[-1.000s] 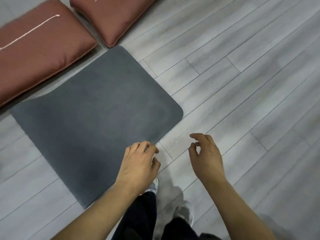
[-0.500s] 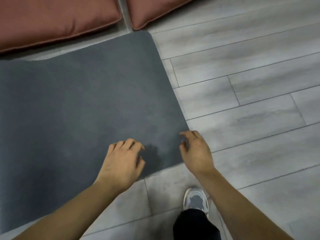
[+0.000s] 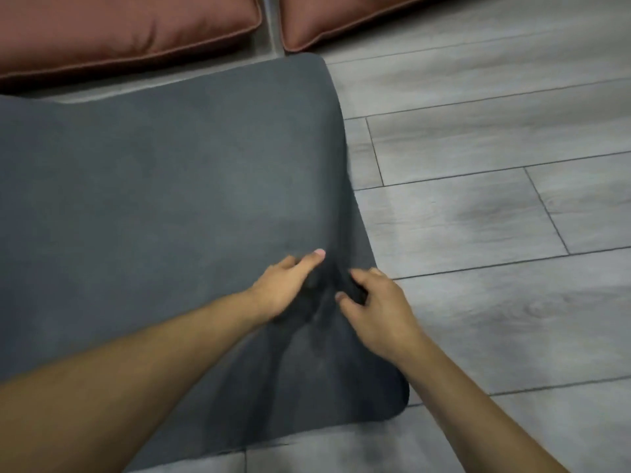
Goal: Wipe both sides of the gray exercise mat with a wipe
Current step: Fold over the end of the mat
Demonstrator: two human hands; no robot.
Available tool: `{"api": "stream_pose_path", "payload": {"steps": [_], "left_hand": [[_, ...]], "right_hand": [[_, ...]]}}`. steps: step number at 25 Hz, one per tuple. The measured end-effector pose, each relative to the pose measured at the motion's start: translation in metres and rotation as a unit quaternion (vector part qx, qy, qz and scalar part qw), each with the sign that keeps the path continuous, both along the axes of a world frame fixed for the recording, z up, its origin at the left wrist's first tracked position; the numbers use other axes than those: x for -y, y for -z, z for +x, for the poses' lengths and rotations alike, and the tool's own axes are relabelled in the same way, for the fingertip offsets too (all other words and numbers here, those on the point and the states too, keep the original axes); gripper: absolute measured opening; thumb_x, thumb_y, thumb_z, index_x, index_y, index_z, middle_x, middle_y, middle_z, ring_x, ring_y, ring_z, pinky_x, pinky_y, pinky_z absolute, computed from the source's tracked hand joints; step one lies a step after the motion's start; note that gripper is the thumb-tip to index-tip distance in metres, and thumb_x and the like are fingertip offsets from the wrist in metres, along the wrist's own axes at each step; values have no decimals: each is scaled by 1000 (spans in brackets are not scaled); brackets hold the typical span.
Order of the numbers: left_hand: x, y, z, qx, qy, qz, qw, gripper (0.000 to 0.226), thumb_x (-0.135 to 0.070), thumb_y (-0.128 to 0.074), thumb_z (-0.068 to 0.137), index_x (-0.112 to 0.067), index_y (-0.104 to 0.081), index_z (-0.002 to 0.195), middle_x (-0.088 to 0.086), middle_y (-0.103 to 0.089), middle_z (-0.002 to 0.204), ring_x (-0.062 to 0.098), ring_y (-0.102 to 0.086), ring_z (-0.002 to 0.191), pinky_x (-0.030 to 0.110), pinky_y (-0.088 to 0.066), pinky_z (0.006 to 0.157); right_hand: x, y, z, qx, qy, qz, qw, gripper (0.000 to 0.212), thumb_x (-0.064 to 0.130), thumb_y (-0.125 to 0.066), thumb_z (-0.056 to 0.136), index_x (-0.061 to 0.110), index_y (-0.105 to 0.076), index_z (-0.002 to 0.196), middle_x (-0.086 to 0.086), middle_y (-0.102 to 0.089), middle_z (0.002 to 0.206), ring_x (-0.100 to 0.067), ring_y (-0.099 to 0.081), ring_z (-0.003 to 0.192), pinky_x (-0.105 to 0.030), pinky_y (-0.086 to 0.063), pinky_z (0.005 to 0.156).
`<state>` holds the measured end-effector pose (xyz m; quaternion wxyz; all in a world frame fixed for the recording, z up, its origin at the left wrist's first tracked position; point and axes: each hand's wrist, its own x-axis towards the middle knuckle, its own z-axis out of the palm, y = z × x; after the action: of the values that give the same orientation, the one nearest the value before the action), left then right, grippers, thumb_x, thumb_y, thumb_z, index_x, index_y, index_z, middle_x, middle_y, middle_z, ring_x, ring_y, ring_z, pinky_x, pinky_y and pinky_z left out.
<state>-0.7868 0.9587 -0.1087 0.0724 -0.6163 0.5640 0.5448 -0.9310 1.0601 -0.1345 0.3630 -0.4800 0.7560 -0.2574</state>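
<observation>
The gray exercise mat lies on the floor and fills the left and middle of the view. Near its right edge it is puckered into a raised fold. My left hand is on the left side of that fold, thumb stretched along the mat and fingers tucked into the crease. My right hand pinches the fold from the right, fingers curled into it. Both hands hold mat fabric. No wipe is visible.
Two reddish-brown cushions lie just beyond the mat's far edge. Gray wood-look floor stretches to the right and along the near edge.
Both hands moved forward from the mat's near corner onto it and closed on the fabric, bunching it into a fold. The view came closer and my feet dropped out of sight.
</observation>
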Motion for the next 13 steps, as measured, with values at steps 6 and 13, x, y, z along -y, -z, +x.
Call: {"api": "stream_pose_path", "payload": {"steps": [6,13], "left_hand": [[20,-3,36,-21,-132,-19,991,32,-32,-68,96,-10,-69,120,6,-76,102,24,-73,86,39,-62,73],[20,17,97,31,-229,-137,963,38,-31,-78,88,-12,-67,119,2,-73,111,24,-70,100,41,-56,94]], "right_hand": [[16,-19,20,90,-110,4,990,46,65,-44,91,32,-66,114,15,-54,104,-3,-54,100,-26,-39,93],[66,56,-26,-83,165,103,977,47,52,-62,85,10,-58,106,-13,-66,105,-35,-62,101,-38,-50,83]]}}
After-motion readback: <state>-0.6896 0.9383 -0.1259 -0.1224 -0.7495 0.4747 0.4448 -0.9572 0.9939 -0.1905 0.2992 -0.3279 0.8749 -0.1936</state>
